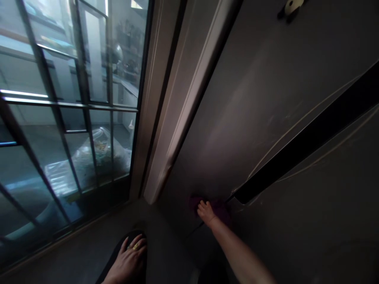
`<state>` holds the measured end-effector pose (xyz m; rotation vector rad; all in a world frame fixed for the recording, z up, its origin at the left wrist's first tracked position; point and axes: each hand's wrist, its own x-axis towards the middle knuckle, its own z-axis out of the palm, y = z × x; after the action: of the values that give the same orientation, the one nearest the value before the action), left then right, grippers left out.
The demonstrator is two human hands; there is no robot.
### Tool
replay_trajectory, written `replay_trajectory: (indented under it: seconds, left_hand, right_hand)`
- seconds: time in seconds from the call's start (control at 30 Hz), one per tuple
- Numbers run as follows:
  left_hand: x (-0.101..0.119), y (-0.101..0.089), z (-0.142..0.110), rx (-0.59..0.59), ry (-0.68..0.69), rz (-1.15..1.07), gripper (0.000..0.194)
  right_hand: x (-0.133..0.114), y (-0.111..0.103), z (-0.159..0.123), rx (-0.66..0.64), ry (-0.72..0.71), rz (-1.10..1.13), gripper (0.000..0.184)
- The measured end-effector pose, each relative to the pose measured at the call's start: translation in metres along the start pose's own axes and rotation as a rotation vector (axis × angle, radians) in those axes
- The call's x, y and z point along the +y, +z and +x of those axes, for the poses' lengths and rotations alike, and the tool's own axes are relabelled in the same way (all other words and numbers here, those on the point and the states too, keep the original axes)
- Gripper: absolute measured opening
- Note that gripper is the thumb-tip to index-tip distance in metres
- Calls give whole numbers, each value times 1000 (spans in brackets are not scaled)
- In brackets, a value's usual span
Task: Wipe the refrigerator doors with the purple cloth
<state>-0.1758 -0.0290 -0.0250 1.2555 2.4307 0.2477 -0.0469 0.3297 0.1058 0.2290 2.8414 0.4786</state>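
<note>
My right hand (206, 213) is low against a dark grey panel (251, 102), its fingers bent over a purple cloth (220, 209). The cloth lies against the panel and shows on both sides of the hand. Just above it to the right ends a long black strip (296, 154) that runs up across the panel. My left hand (130, 254) lies flat on my dark-clothed knee (142, 244), fingers stretched out, with a gold-coloured ring on one finger.
A panda figure (291, 8) is on the panel at the top. A pale door frame (189, 98) stands left of the panel. Beyond it is a barred glass door (68, 104); a clear plastic bag (100, 154) sits behind the glass.
</note>
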Motion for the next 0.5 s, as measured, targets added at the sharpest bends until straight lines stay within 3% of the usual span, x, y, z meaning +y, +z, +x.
replay_trajectory:
  seconds: [0.13,0.23,0.33,0.5]
  left_hand:
    - [3,-9,-6,-39,27,3,55]
    - [6,-14,-10,-20,28,-7,54]
    - [7,-13,-12,-12,39,-30,56]
    - [2,1,-11,51,45,-102,53]
  right_hand:
    - [10,-25,-15,-9,27,-38,41]
    - [26,-64,-24,1,65,-83,41]
    - [48,-125,-36,69,136,-143,43]
    - [97,-260,-74,311,360,-267,49]
